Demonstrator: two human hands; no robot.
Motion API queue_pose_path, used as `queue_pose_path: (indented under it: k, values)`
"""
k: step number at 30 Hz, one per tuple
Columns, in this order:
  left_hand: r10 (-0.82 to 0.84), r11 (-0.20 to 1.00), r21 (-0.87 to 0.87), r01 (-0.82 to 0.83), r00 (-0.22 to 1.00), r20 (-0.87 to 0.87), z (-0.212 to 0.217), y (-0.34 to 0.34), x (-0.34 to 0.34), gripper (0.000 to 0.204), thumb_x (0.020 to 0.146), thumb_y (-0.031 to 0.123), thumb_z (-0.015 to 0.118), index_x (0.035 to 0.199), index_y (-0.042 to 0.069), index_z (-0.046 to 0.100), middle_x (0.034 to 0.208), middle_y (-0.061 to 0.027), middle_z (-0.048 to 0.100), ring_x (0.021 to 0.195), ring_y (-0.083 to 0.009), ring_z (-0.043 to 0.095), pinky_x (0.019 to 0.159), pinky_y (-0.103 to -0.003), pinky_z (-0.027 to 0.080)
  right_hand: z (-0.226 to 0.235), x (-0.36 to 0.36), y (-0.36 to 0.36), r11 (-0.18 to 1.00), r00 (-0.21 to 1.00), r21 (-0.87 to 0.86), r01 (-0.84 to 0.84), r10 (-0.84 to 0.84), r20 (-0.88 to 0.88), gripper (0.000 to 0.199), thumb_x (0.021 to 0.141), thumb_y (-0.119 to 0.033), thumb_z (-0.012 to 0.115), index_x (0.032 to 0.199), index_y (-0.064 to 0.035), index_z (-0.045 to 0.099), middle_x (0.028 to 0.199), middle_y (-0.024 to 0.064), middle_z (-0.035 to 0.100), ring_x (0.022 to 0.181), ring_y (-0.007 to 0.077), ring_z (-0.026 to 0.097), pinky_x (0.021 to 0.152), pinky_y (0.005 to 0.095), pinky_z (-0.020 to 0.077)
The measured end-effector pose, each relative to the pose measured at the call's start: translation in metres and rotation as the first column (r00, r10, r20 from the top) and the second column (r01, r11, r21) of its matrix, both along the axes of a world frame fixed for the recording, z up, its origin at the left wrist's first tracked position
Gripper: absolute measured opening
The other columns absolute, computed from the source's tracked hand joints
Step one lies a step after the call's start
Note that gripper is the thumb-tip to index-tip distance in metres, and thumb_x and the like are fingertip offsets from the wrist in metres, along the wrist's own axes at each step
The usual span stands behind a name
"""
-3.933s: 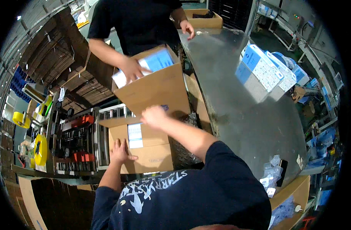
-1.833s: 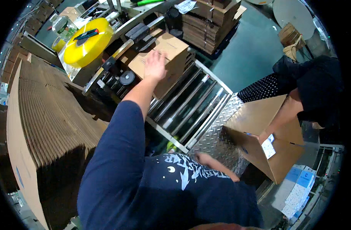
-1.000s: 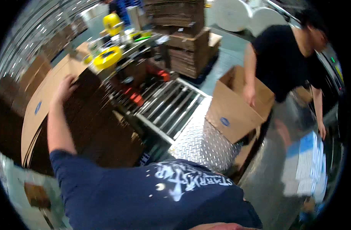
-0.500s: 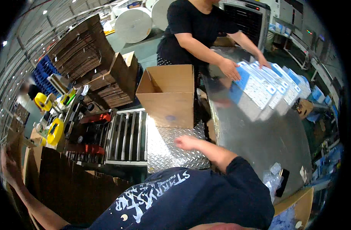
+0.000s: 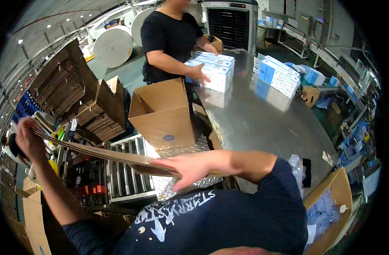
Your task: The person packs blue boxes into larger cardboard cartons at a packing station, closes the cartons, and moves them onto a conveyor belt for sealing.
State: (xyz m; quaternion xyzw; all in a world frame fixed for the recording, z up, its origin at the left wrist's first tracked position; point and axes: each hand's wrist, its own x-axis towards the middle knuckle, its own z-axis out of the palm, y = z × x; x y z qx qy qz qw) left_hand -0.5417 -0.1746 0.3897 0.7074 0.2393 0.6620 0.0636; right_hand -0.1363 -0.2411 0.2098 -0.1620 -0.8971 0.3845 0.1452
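A flattened cardboard box [image 5: 101, 152] is stretched edge-up between my two hands, above the roller conveyor. My left hand [image 5: 29, 138], at the far left, has its fingers closed round one end. At the other end, my right hand [image 5: 190, 169] straddles the board, fingers along its upper edge and thumb lower down. Just beyond stands an open, upright cardboard box [image 5: 164, 129] on a diamond-patterned metal plate [image 5: 173, 190]. Across from me, a person in black [image 5: 171, 46] has both hands round a block of blue-and-white packs [image 5: 218, 76] on the metal table.
More blue-and-white packs [image 5: 279, 76] stand farther right on the metal table [image 5: 266, 127]. A roller conveyor [image 5: 126, 178] runs to the left. Stacked flat cardboard [image 5: 63, 85] rises behind it. At the lower right, a carton [image 5: 345, 191] holds clear plastic, beside a dark phone [image 5: 306, 172].
The flattened box has come up into view between my hands. My left hand rose; my right reached over to the board. The other person drew several packs leftward, toward the open box.
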Motion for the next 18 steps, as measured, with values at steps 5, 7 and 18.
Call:
queue_pose_path:
  k: [5, 7, 18]
  values:
    - [0.482, 0.758, -0.451, -0.472, 0.870, -0.101, -0.209, 0.141, -0.072, 0.030, 0.089, 0.030, 0.048, 0.084, 0.002, 0.057, 0.073, -0.0049, 0.057, 0.068, -0.0165, 0.051, 0.064, -0.030, 0.042, -0.009, -0.030, -0.008, 0.998, 0.985, -0.067, -0.004, 0.015, 0.169, 0.090, 0.078, -0.038, 0.060, 0.137, 0.0026, 0.006, 0.127, 0.0307, 0.037, 0.114, 0.0374, 0.044, 0.095, 0.0383, 0.0349]
    - [0.387, 0.566, -0.699, -0.438, 0.889, -0.244, -0.281, 0.156, 0.045, 0.047, 0.080, 0.021, 0.062, 0.121, 0.005, 0.046, 0.127, -0.0152, 0.043, 0.115, -0.0249, 0.043, 0.094, -0.036, 0.035, -0.070, -0.010, 0.006, 0.934, 0.965, -0.321, 0.157, -0.076, 0.252, 0.090, 0.078, -0.043, 0.060, 0.138, -0.0008, 0.006, 0.130, 0.0284, 0.035, 0.119, 0.0340, 0.041, 0.097, 0.0372, 0.0329]
    - [-0.045, 0.650, -0.757, -0.065, 0.991, -0.124, -0.251, 0.081, 0.059, 0.076, 0.061, -0.012, 0.040, 0.133, 0.013, 0.036, 0.145, -0.0194, 0.005, 0.133, -0.0284, 0.018, 0.104, -0.031, 0.022, -0.025, 0.033, 0.026, 0.698, 0.735, -0.230, 0.678, -0.646, 0.207, 0.046, 0.070, -0.002, 0.055, 0.116, -0.0017, 0.052, 0.100, 0.0053, 0.061, 0.087, 0.0112, 0.055, 0.075, 0.0273, 0.0463]
